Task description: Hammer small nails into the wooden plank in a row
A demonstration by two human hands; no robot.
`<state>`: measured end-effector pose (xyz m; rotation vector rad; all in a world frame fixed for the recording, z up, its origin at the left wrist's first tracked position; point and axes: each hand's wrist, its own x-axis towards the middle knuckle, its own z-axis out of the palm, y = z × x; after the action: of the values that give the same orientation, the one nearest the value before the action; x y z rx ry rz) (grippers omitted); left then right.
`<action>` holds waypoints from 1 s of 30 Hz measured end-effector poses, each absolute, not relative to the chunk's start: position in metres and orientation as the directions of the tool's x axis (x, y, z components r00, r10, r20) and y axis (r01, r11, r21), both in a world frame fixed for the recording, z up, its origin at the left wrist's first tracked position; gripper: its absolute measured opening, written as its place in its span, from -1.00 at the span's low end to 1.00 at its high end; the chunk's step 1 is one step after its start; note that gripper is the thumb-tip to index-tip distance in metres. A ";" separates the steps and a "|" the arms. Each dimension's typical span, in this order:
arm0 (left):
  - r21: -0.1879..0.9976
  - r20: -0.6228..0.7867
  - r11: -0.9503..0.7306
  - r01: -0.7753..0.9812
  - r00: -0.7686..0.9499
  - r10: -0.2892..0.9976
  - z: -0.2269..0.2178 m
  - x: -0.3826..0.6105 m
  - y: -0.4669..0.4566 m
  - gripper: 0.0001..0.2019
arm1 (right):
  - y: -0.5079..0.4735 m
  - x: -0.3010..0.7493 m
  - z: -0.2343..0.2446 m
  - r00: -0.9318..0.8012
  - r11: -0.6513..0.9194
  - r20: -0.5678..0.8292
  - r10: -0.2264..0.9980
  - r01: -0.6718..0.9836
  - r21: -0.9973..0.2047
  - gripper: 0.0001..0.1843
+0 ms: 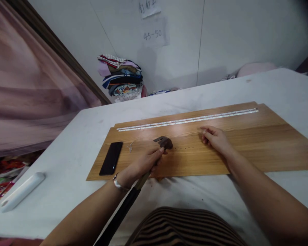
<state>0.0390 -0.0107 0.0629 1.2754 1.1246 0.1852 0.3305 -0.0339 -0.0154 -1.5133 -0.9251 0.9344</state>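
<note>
My left hand [147, 162] is wrapped around a claw hammer [165, 141], gripping it close below the head, with its dark handle [118, 215] running down toward my body. The hammer head is just over a wooden board [236, 143]. To the right of the head, a short row of small dark dots [185, 148] marks the board; whether they are nail heads or holes, I cannot tell. My right hand [215, 138] hovers over the board, index finger stretched out, the other fingers loosely curled, nothing visible in it. Several loose nails [130, 147] lie left of the hammer.
A black phone [111, 158] rests on the board's left end. Two silvery strips [187, 120] run along its far side. The board lies on a white-covered table [66, 147], with a white elongated object [23, 192] at left. Folded clothes [123, 77] are stacked against the wall.
</note>
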 end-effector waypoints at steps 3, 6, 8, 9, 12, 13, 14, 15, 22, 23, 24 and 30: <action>0.805 -0.574 0.352 0.478 0.476 0.666 0.060 0.041 -0.011 -0.49 | -0.034 0.330 -0.013 0.396 -0.126 -0.092 0.914 0.060 -0.990 -0.55; 0.804 -0.576 0.359 0.475 0.470 0.668 0.060 0.042 -0.011 -0.48 | -0.035 0.330 -0.012 0.394 -0.131 -0.102 0.913 0.048 -0.990 -0.54; 0.804 -0.578 0.360 0.474 0.479 0.661 0.061 0.041 -0.009 -0.47 | -0.035 0.330 -0.013 0.388 -0.124 -0.095 0.917 0.049 -0.991 -0.55; 0.805 -0.578 0.359 0.473 0.485 0.656 0.061 0.040 -0.009 -0.46 | -0.035 0.330 -0.014 0.386 -0.119 -0.090 0.918 0.052 -0.992 -0.55; 0.815 -0.568 0.354 0.459 0.510 0.646 0.063 0.035 -0.007 -0.44 | -0.034 0.331 -0.015 0.384 -0.111 -0.081 0.920 0.056 -0.992 -0.54; 0.823 -0.558 0.348 0.449 0.520 0.647 0.064 0.034 -0.007 -0.44 | -0.034 0.331 -0.015 0.384 -0.112 -0.082 0.919 0.055 -0.992 -0.54; 0.829 -0.549 0.344 0.440 0.529 0.647 0.064 0.033 -0.007 -0.45 | -0.034 0.330 -0.015 0.386 -0.113 -0.084 0.919 0.054 -0.992 -0.54; 0.833 -0.544 0.340 0.437 0.533 0.648 0.063 0.033 -0.007 -0.45 | -0.035 0.330 -0.015 0.387 -0.115 -0.086 0.918 0.054 -0.992 -0.54; 0.810 -0.567 0.348 0.472 0.477 0.672 0.058 0.038 -0.011 -0.47 | -0.034 0.330 -0.014 0.389 -0.101 -0.075 0.918 0.045 -0.994 -0.54; 0.810 -0.567 0.347 0.472 0.481 0.669 0.059 0.038 -0.011 -0.47 | -0.034 0.330 -0.015 0.388 -0.095 -0.069 0.919 0.049 -0.994 -0.54; 0.809 -0.569 0.347 0.474 0.484 0.665 0.060 0.038 -0.011 -0.47 | -0.034 0.331 -0.016 0.385 -0.092 -0.063 0.921 0.056 -0.994 -0.55; 0.835 -0.538 0.330 0.440 0.529 0.656 0.067 0.034 -0.010 -0.46 | -0.034 0.332 -0.020 0.385 -0.096 -0.068 0.920 0.054 -0.994 -0.56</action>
<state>0.0338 -0.0097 0.0666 1.2960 1.0824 0.1854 0.3318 -0.0339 -0.0197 -1.4825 -0.9218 0.9357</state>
